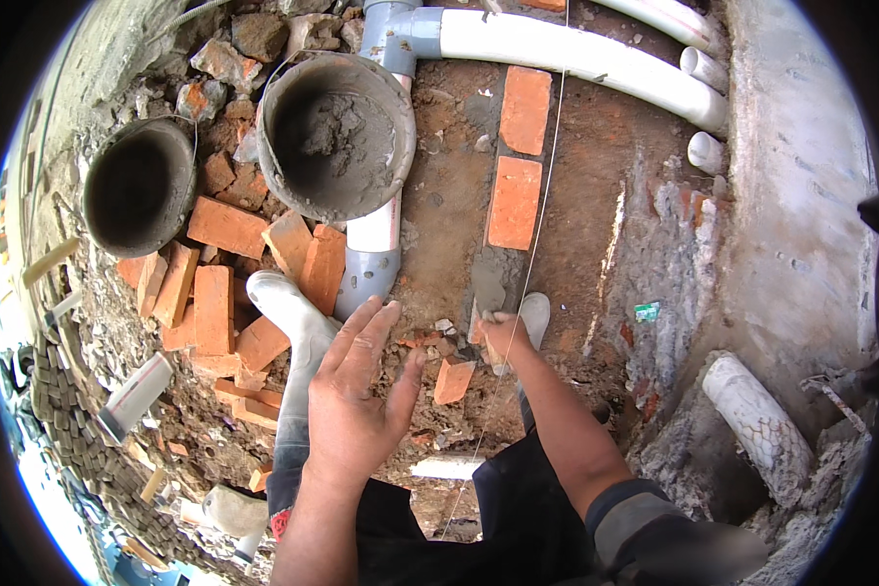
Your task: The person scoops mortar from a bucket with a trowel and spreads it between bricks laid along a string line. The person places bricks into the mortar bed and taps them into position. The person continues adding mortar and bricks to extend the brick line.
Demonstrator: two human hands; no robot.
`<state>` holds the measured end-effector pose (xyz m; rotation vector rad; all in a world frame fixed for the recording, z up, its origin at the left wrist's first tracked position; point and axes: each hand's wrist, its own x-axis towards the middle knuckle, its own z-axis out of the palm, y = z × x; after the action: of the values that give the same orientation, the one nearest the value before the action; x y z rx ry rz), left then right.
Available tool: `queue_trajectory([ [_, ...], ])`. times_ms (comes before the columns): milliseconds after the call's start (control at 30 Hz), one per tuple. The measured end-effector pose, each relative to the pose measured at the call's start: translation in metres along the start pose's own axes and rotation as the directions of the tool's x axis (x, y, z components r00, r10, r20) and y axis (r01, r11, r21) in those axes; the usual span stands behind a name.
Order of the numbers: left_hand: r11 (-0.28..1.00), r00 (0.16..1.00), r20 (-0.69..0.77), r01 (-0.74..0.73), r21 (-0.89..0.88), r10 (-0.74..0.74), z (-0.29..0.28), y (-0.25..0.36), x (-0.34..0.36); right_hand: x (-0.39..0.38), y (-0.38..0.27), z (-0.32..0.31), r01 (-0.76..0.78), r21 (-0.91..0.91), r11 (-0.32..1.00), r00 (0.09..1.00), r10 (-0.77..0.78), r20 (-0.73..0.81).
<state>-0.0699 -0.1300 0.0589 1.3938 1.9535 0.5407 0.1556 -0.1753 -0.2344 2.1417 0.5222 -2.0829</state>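
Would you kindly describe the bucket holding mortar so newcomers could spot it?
Follow the long white plastic pipe leftward to its grey joint. Just below sits a round, mortar-caked grey bucket. Unlike the darker bucket on its left, it shows lumpy grey mortar inside.

Grey trowel (488,283), blade on grey mortar (511,266), two orange bricks (515,203) in line.

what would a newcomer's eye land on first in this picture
Probably the two orange bricks in line at upper centre, with the right hand curled beside the wet grey mortar at their near end. Left of them, the large mortar bucket stands out above a jumble of loose bricks. The left hand looms open at lower centre.
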Motion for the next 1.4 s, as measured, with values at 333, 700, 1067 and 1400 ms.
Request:
queue_trajectory([
  [333, 1.000, 1.000, 0.019, -0.017, 0.022, 0.016, 0.001, 0.003, 0.004, -0.053, 0.081, -0.043, 0.268, -0.409, 0.872, 0.956, -0.292, 0.004],
  [700, 0.999, 0.998, 0.065, -0.020, 0.025, 0.018, 0.012, 0.005, 0.001, -0.027, 0.134, -0.070, 0.166, -0.571, 0.804, 0.934, -0.314, -0.171],
  [1067, 1.000, 0.995, 0.100, 0.008, 0.024, -0.010, 0.016, 0.012, -0.004, -0.009, 0.104, -0.061, -0.367, 0.563, 0.741, 0.922, 0.370, 0.114],
  [1400, 0.999, 0.996, 0.085, -0.031, 0.020, 0.029, 0.024, 0.015, -0.010, 0.007, 0.033, -0.084, -0.184, 0.199, 0.963, 0.981, 0.193, -0.026],
])
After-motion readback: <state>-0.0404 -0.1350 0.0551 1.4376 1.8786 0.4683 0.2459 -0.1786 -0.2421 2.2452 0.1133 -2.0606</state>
